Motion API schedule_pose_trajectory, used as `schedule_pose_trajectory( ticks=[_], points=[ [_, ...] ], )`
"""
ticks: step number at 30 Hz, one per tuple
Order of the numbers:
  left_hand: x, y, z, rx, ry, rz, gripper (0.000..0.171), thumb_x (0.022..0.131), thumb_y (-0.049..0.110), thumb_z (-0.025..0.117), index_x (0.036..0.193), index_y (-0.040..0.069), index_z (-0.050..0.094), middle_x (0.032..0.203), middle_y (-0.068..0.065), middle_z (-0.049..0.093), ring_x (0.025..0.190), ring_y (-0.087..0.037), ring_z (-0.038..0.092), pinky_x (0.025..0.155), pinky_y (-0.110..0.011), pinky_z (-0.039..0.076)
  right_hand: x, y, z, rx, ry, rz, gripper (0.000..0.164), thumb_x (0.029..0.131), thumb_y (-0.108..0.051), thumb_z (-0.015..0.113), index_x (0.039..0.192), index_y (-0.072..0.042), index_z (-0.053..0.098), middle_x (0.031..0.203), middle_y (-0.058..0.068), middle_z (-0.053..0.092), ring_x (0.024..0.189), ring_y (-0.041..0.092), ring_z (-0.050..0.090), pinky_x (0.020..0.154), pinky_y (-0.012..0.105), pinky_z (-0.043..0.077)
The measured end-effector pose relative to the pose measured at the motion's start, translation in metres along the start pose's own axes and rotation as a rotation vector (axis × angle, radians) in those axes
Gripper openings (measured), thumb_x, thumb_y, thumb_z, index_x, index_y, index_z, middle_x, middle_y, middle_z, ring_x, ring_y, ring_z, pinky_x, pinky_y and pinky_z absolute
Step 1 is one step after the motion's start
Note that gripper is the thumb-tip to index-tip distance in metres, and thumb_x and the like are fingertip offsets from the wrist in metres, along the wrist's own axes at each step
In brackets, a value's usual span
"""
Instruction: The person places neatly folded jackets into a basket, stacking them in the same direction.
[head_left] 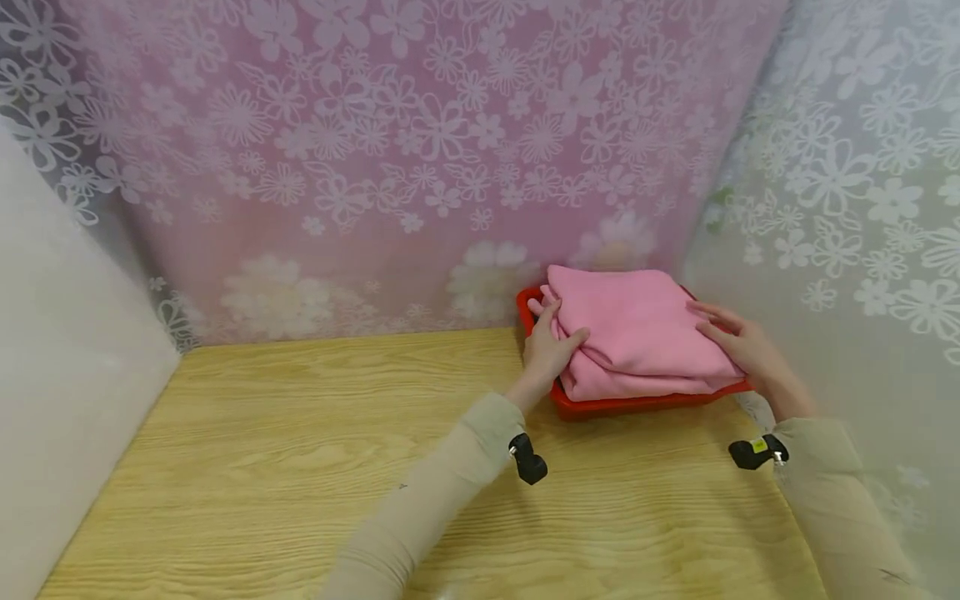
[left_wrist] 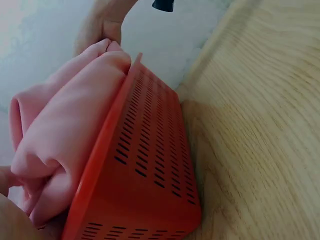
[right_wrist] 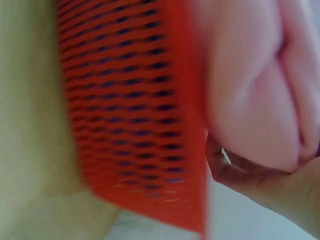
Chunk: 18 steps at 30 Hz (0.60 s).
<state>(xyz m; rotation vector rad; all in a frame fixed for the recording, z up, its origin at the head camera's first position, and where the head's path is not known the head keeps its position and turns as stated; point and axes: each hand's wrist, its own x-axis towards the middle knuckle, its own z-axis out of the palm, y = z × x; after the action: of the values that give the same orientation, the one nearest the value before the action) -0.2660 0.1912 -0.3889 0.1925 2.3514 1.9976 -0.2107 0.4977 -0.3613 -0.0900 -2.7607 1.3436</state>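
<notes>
A thick folded pink cloth lies in a red plastic basket and rises above its rim. My left hand grips the cloth's left edge, thumb on the near folds. At the opposite side my right hand holds the right edge, with some fingers laid over the top. In the right wrist view, curled fingers go round the cloth beside the basket rim. Slotted basket walls show in the left wrist view. The inside of the basket is mostly hidden under the cloth.
The basket stands on a light wood-grain table, in the back right corner. Behind it hangs a pinkish flower-patterned curtain; a whitish flowered sheet borders the right. A white panel closes off the left.
</notes>
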Motion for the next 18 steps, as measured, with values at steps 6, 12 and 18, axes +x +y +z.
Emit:
schedule_pose_trajectory(
  ticks=[6,12,18],
  points=[
    [-0.001,-0.005,0.002,0.114,-0.013,-0.031,0.066,0.092,0.032,0.075,0.150,0.017,0.048,0.145,-0.010,0.057,0.127,-0.035,0.057,0.107,-0.047,0.046,0.005,0.016,0.010,-0.026,-0.014,0.019,0.058,0.108,-0.044,0.044,0.154,-0.009,0.043,0.161,0.028,0.027,0.145,0.047,0.022,0.108,0.050,0.027],
    [-0.001,0.000,-0.003,0.172,-0.024,-0.009,0.068,0.092,0.037,0.074,0.150,0.014,0.049,0.144,-0.011,0.059,0.126,-0.035,0.058,0.106,-0.045,0.046,0.002,0.002,0.014,-0.221,0.123,-0.082,0.046,0.109,-0.031,0.046,0.142,0.000,0.056,0.143,0.034,0.048,0.123,0.049,0.044,0.094,0.054,0.038],
    [-0.003,0.002,-0.018,0.267,-0.050,0.126,0.063,0.096,0.034,0.068,0.148,0.005,0.047,0.138,-0.015,0.062,0.123,-0.034,0.060,0.104,-0.043,0.048,-0.006,-0.026,0.029,-0.409,0.287,-0.152,0.035,0.104,-0.021,0.053,0.132,-0.004,0.065,0.116,0.032,0.062,0.093,0.043,0.052,0.073,0.048,0.043]
  ],
)
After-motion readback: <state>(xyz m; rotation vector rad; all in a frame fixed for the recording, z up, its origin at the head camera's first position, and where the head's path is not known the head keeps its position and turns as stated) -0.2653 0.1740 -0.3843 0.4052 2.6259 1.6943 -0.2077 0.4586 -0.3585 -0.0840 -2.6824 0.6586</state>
